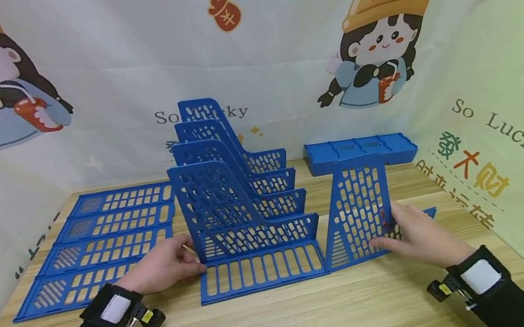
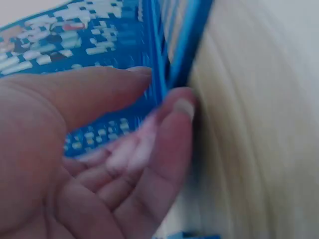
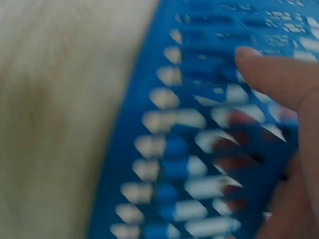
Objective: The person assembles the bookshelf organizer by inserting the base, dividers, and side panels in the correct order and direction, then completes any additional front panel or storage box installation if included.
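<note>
A blue file rack [image 1: 244, 215] stands mid-table, several perforated upright dividers in a row with a slotted base strip [image 1: 265, 270] in front. My left hand [image 1: 166, 263] is at its left front corner; in the left wrist view the thumb and a fingertip pinch a blue edge [image 2: 158, 59]. My right hand [image 1: 420, 234] grips a perforated blue panel [image 1: 358, 206], thumb on the near face and fingers behind, showing through the slots in the right wrist view. This panel stands on edge, tilted, its lower left corner right at the base strip's right end.
Several flat slotted blue panels [image 1: 125, 232] lie in a row on the wooden table [image 1: 282, 324] at the left. A stack of long blue pieces [image 1: 360, 147] sits at the back right against the printed cloth backdrop [image 1: 274, 64]. A blue tip [image 1: 431, 212] shows beyond my right hand.
</note>
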Motion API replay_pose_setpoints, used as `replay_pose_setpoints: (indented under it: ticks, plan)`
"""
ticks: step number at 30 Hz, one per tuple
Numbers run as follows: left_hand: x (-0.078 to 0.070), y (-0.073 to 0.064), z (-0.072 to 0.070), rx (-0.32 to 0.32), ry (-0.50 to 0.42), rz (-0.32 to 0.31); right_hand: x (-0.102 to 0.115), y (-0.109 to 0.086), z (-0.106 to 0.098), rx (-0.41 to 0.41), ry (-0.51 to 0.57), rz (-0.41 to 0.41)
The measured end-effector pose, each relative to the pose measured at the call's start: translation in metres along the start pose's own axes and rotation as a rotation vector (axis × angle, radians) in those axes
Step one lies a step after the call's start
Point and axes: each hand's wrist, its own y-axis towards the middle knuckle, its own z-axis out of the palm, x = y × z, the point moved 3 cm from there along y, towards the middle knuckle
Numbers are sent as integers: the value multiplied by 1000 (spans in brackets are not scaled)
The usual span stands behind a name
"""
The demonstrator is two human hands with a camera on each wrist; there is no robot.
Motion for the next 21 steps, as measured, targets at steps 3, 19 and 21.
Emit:
replay_pose_setpoints:
  ticks: [3,19,21]
  plan:
    - [-4,-9,5,87,-54,-105,0,-5,-11,32,-23,-46]
    - [-26,0,26,173,68,-288,102,41,43,95,236,-351]
    - [-26,0,24,180,30,-265,128,56,56,71,221,-408]
